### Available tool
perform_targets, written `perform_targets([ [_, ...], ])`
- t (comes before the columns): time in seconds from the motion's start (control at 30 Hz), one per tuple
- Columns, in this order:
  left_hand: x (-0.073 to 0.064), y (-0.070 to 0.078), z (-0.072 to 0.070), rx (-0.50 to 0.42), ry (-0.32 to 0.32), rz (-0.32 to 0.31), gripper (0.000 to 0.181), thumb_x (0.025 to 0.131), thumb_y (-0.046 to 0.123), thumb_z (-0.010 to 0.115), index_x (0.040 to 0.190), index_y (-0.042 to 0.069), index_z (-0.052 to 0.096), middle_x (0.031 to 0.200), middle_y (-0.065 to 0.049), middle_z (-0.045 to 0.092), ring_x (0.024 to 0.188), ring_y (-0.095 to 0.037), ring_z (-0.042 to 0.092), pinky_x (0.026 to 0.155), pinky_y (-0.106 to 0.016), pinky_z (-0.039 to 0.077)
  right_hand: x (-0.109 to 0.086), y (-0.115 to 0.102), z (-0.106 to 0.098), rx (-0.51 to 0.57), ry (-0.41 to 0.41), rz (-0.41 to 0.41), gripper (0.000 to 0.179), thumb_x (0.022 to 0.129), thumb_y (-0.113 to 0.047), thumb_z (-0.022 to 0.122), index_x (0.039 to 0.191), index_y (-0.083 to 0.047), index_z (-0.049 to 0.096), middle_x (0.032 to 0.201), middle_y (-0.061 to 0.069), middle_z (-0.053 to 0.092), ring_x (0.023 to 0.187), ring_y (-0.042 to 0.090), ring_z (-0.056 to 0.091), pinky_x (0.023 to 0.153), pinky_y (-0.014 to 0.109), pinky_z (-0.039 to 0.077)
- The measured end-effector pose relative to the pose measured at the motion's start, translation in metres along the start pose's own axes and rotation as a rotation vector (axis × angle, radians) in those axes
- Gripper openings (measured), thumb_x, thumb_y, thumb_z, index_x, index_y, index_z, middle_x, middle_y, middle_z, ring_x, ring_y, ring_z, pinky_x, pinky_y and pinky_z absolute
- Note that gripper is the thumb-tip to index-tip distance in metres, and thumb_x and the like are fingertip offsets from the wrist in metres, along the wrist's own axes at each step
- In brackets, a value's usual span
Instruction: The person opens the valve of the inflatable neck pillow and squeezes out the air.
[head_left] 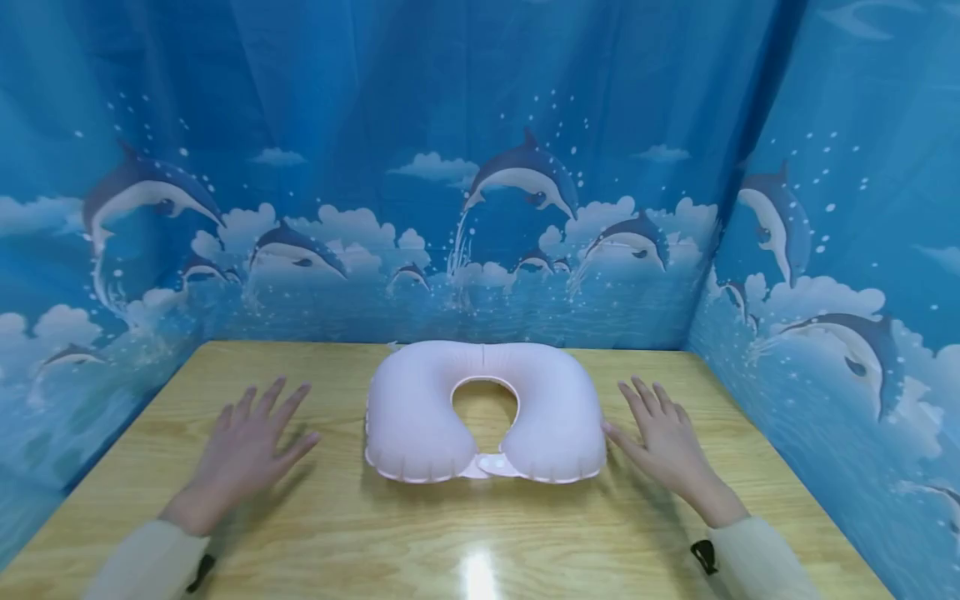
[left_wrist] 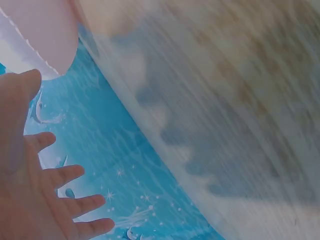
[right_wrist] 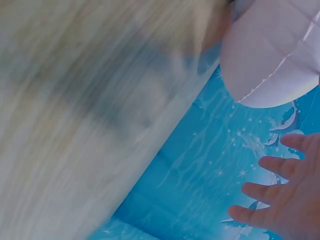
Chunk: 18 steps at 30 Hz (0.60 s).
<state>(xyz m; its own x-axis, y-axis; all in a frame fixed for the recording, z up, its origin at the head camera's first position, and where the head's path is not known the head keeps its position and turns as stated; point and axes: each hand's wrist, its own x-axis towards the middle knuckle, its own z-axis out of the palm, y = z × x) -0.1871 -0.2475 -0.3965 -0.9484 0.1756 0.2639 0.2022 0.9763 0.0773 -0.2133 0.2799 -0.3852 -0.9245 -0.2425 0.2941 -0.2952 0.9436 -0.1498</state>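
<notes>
A pale pink inflated U-shaped neck pillow [head_left: 420, 408] lies on the wooden table, its round opening toward the front. A small strap with a snap [head_left: 491, 465] joins its two ends. To the left of the pillow, my left hand [head_left: 243, 450] hovers over the table with spread, straight fingers and holds nothing. On the other side my right hand [head_left: 671, 446] is also spread out, its thumb tip right by the pillow's right edge in the head view. Part of the pillow [left_wrist: 50, 30] shows above the left thumb in the left wrist view, and its rounded end [right_wrist: 270, 55] in the right wrist view.
The light wooden table [head_left: 480, 533] carries the pillow near its middle. A blue curtain [head_left: 375, 100] printed with dolphins, clouds and waves hangs along the back and both sides of the table. Light sleeves with dark tabs cover both wrists.
</notes>
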Motion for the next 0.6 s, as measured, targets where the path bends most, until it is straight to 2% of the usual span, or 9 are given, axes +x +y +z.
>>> perform_targets([
  [0.1,0.003,0.003,0.002,0.009,0.012,0.013,0.072,0.087,0.056,0.047,0.144,0.017,0.027,0.143,-0.025,0.027,0.123,-0.056,0.026,0.096,-0.069,0.019,0.005,-0.003,0.000,-0.006,0.018,-0.017,0.071,0.089,-0.052,0.046,0.141,-0.007,0.030,0.145,0.022,0.028,0.131,0.047,0.022,0.097,0.064,0.022],
  [0.4,0.013,0.010,0.007,-0.012,0.114,0.067,0.066,0.086,0.047,0.055,0.139,0.012,0.037,0.139,-0.024,0.037,0.119,-0.049,0.038,0.093,-0.064,0.030,0.016,-0.018,-0.005,0.006,0.020,-0.045,0.070,0.089,-0.053,0.046,0.140,-0.007,0.033,0.143,0.021,0.033,0.131,0.046,0.026,0.097,0.064,0.024],
  [0.6,0.023,0.018,0.005,-0.031,0.122,0.082,0.063,0.087,0.046,0.055,0.137,0.010,0.039,0.135,-0.024,0.041,0.118,-0.048,0.040,0.091,-0.063,0.032,0.022,-0.029,-0.005,0.027,0.024,-0.070,0.068,0.089,-0.053,0.046,0.139,-0.009,0.035,0.142,0.019,0.035,0.130,0.044,0.028,0.097,0.064,0.025],
])
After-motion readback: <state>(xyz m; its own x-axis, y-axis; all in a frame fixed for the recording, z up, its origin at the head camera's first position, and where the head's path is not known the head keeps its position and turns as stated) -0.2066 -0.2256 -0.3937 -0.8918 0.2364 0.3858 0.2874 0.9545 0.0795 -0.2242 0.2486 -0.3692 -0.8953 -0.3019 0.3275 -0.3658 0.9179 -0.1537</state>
